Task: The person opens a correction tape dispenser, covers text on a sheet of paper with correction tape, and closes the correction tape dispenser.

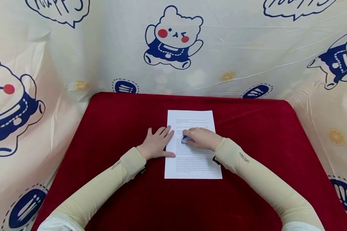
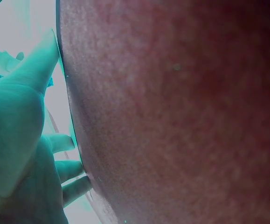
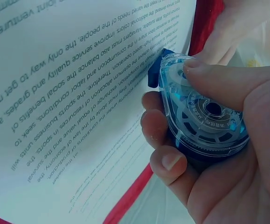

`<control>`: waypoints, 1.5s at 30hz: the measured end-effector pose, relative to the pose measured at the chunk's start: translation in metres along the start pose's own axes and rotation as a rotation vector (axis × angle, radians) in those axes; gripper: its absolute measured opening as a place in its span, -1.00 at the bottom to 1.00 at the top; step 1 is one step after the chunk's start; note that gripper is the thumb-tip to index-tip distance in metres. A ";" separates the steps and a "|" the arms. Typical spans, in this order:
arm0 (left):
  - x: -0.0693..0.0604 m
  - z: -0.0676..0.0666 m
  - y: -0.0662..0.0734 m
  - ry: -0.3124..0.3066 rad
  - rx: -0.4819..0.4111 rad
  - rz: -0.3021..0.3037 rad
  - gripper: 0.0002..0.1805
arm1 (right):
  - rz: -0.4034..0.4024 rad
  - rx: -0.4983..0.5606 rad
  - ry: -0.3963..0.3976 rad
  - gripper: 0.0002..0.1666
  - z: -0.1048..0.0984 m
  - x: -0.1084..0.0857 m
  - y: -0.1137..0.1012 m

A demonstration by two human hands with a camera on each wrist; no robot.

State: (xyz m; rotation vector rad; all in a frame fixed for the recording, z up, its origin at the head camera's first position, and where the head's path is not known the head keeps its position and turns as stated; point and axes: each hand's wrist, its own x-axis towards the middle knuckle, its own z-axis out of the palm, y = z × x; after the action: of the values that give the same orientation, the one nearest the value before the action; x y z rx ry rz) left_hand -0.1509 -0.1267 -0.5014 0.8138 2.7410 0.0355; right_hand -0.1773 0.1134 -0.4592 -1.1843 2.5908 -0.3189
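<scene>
A printed sheet of paper (image 1: 193, 166) lies on the red cloth. My left hand (image 1: 157, 142) rests flat at the sheet's left edge, fingers spread, with fingertips and thumb on the margin. Over the middle of the text, my right hand (image 1: 202, 138) holds a blue correction tape (image 1: 186, 139). In the right wrist view the clear casing of the correction tape (image 3: 204, 112) shows its inner reel, gripped between thumb and curled fingers. Its blue tip points at the printed lines; whether it touches the paper I cannot tell. The left wrist view shows the left hand (image 2: 23, 126) in a cyan tint.
The red cloth (image 1: 118, 122) covers the table. Behind and at both sides hangs a pale curtain (image 1: 104, 41) printed with cartoon bears. Cream sleeves cover both forearms, and a small dark object (image 1: 216, 160) sits at the right wrist.
</scene>
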 end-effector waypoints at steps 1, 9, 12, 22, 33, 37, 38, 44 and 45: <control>0.001 0.000 0.000 -0.005 -0.002 0.000 0.21 | -0.004 0.002 0.000 -0.81 0.000 0.000 0.000; 0.002 -0.002 0.001 -0.018 -0.003 0.004 0.22 | 0.002 0.016 -0.009 -0.81 0.000 0.002 -0.002; 0.001 -0.003 0.001 -0.015 0.003 0.000 0.22 | 0.018 -0.018 -0.013 -0.82 -0.001 0.004 -0.005; 0.000 -0.006 0.002 0.005 0.013 -0.012 0.21 | 0.058 -0.107 -0.026 -0.77 -0.003 0.009 -0.012; -0.003 -0.008 0.004 0.011 0.020 -0.014 0.19 | 0.084 -0.104 -0.051 -0.75 -0.005 0.004 -0.011; -0.003 -0.008 0.004 0.004 0.021 -0.018 0.19 | 0.102 -0.079 -0.064 -0.73 -0.006 0.001 -0.008; -0.003 -0.008 0.004 0.004 0.021 -0.019 0.19 | 0.106 -0.077 -0.066 -0.73 -0.006 0.000 -0.007; -0.004 -0.007 0.005 -0.007 0.024 -0.026 0.20 | 0.116 -0.061 -0.067 -0.74 -0.007 -0.005 -0.002; -0.003 -0.007 0.005 -0.011 0.023 -0.028 0.20 | 0.120 -0.054 -0.069 -0.74 -0.007 -0.006 -0.002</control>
State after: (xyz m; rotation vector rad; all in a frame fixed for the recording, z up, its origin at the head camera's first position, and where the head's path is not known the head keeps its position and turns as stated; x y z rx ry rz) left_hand -0.1474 -0.1239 -0.4937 0.7794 2.7469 -0.0060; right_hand -0.1745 0.1175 -0.4513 -1.0324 2.6115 -0.1802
